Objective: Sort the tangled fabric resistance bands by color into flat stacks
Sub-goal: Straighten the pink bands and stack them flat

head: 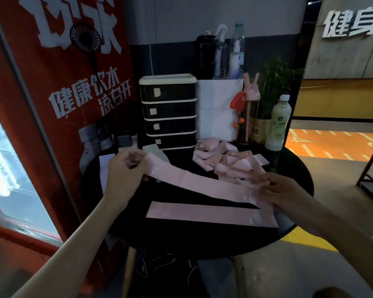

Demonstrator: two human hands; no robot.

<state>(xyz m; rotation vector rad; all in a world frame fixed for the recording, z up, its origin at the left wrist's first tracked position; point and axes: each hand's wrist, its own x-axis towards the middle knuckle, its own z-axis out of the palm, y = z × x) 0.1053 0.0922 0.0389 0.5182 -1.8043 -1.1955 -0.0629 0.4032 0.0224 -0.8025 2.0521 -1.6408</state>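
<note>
A long pink band (202,182) is stretched flat between my two hands above the round black table (181,239). My left hand (125,168) pinches its left end, lifted off the table. My right hand (276,190) pinches its right end, low near the table. Just below it another pink band (211,214) lies flat near the front edge. A tangled heap of pink bands (226,160) sits behind, right of centre. A pale green band (155,152) lies partly hidden behind the held band's left end.
A black drawer unit (169,110) and a white box (219,108) stand at the table's back. A milky bottle (278,123), a straw cup (246,117) and a plant (274,82) stand at the back right. White paper (105,168) lies at the left edge.
</note>
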